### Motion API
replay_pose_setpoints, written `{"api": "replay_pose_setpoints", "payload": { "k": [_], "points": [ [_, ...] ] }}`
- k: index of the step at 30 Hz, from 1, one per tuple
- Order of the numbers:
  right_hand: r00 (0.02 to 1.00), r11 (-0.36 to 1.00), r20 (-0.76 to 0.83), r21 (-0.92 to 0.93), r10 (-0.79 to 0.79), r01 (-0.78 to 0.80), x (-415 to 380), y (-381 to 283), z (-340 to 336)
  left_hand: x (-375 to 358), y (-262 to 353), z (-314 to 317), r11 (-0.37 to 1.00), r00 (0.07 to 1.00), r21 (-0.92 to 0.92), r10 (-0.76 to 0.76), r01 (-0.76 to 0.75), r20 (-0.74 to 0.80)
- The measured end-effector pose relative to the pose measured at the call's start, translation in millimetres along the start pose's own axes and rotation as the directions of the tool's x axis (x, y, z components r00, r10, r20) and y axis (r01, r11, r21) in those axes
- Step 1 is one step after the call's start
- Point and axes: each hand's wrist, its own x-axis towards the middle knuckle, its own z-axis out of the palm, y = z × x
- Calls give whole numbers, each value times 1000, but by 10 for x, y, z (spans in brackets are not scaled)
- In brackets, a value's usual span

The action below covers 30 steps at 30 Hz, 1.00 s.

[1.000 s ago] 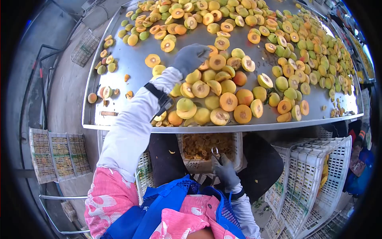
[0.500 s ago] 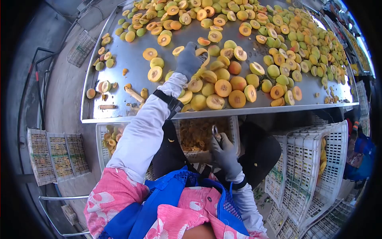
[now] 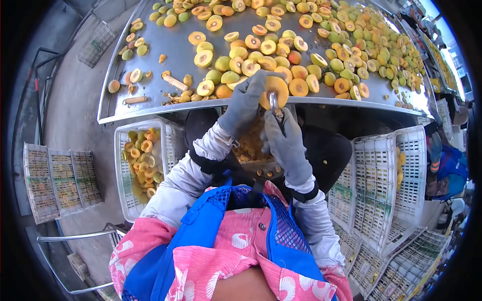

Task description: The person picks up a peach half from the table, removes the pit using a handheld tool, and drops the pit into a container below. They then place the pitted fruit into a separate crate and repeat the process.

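Note:
My left hand (image 3: 246, 103), in a grey glove, holds a halved orange-yellow fruit (image 3: 277, 91) with its cut face turned toward my right hand. Gripped in my right hand (image 3: 288, 143), also gloved in grey, is a small metal tool (image 3: 273, 102) whose shiny end touches the middle of the cut face. Both hands are just off the near edge of the metal table (image 3: 165, 111). Many halved fruits (image 3: 298, 87) lie on the table beyond them. Below the hands, a container of orange-brown scraps (image 3: 251, 145) is partly hidden.
A white crate (image 3: 120, 170) with fruit halves stands at the left of my legs. Another crate (image 3: 30, 183) is farther left, near a metal frame (image 3: 75, 238). White crates (image 3: 374, 185) stand at the right. A person in blue (image 3: 452, 170) is at the far right.
My left hand has come back from the fruit pile toward me with a fruit half. My right hand has risen, bringing the tool to the fruit. The view has tilted lower.

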Motion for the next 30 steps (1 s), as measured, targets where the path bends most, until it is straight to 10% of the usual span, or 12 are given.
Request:
{"api": "replay_pose_setpoints", "payload": {
  "k": [2, 4, 7, 11, 13, 16, 20, 23, 25, 30],
  "points": [
    [998, 993, -1, 95, 66, -66, -70, 0, 31, -75, 47, 59, 999, 1000, -35, -16, 16, -10],
    [976, 961, -114, -231, -183, 153, -102, 74, 32, -102, 29, 72, 908, 937, 231, 340, -348, 77],
    [921, 845, -104, -446, -375, 294, -139, 45, -7, -211, 52, 137, 891, 914, 205, 401, -406, 66],
    [857, 757, -81, -517, -509, 400, -123, 56, -46, -198, 148, 152, 992, 996, 90, 87, -88, 6],
    [933, 892, -139, -368, -333, 263, -116, 87, -83, -198, 34, 35, 999, 997, 46, -21, 17, 80],
    [990, 981, -134, -195, -37, 10, -266, -53, -45, -239, -24, -20, 993, 994, -118, 10, 3, 111],
    [937, 893, -102, -351, -334, 280, -295, 213, 9, -306, -16, 112, 977, 995, -211, 55, -37, 78],
    [928, 878, -123, -387, -351, 281, -295, 209, 35, -272, -141, 46, 892, 927, 264, 325, -366, 187],
    [919, 870, -146, -403, -366, 283, -311, 215, 66, -296, -119, 142, 967, 999, -252, 31, -35, -18],
    [835, 833, -221, -380, -505, 403, -288, 217, 149, -451, 19, 424, 965, 971, -109, 235, -239, -46]
  ]
}}
